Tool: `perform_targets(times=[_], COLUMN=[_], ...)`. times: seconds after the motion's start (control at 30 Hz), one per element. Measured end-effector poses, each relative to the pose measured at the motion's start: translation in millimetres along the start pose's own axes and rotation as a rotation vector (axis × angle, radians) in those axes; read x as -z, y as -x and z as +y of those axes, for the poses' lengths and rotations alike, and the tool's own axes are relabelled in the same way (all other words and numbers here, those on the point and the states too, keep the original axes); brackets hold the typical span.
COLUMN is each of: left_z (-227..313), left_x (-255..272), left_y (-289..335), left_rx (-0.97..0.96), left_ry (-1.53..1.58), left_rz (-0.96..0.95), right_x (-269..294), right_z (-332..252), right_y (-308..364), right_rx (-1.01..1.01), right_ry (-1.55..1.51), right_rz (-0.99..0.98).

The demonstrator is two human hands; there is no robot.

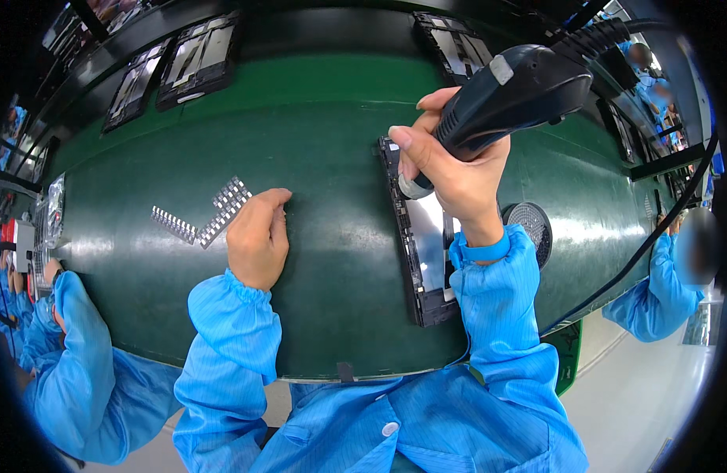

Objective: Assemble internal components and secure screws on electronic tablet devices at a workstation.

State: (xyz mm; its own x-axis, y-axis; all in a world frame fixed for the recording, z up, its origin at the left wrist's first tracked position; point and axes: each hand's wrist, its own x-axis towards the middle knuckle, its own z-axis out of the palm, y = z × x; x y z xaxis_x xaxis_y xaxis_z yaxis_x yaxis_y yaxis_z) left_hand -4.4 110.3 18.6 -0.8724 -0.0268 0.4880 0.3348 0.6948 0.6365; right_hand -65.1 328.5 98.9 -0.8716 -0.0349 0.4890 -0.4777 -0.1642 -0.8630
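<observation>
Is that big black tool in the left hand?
No: the right hand grips the black handheld tool, while the left hand is well away from it.

Clock directions are from the centre of the bench (340, 292), its far side at 12. At 9 o'clock on the bench: small segmented strips (209, 229), the left hand (259, 240) just beside their 3 o'clock side. Between 3 and 4: a flat unit (426, 256), partly beneath the right hand (462, 177) and forearm; beyond it, at 3, a round tray (537, 236). At 2: a handheld tool (513, 91) in the right hand, its lower end over the unit's 12 o'clock end. At the far side: two units (196, 61), side by side, between 10 and 11; another unit (456, 43) at 1.
</observation>
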Motion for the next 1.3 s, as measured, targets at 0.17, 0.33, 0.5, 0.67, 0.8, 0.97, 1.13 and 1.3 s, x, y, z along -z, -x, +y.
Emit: perform_targets(times=[0.17, 0.33, 0.5, 0.67, 0.8, 0.97, 1.13, 1.3], left_z=[15, 53, 111, 124, 102, 50, -18, -34], left_x=[1, -21, -48, -66, -49, -27, -43, -21], left_y=[0, 24, 54, 61, 54, 7, -99, -164], left_rx=[-0.157, -0.401, -0.643, -0.725, -0.69, -0.547, -0.427, -0.326], left_ry=[-0.059, 0.129, 0.274, 0.026, -0.038, -0.157, -0.478, -0.963], left_rz=[-0.06, -0.249, -0.403, -0.382, -0.399, -0.342, -0.172, -0.306], right_x=[6, 6, 0, 6, 26, 56, 64, 74], right_z=[2, 5, 3, -13, -44, -56, -49, -36], right_y=[1, 3, 2, -6, 6, 49, 85, 97], right_rx=[-0.013, -0.058, -0.07, -0.061, 0.046, -0.111, -0.266, -0.249], right_ry=[0.045, 0.033, 0.028, 0.051, -0.021, 0.082, -0.013, -0.237], right_rz=[-0.045, -0.072, -0.078, -0.082, 0.037, -0.032, 0.11, 0.111])
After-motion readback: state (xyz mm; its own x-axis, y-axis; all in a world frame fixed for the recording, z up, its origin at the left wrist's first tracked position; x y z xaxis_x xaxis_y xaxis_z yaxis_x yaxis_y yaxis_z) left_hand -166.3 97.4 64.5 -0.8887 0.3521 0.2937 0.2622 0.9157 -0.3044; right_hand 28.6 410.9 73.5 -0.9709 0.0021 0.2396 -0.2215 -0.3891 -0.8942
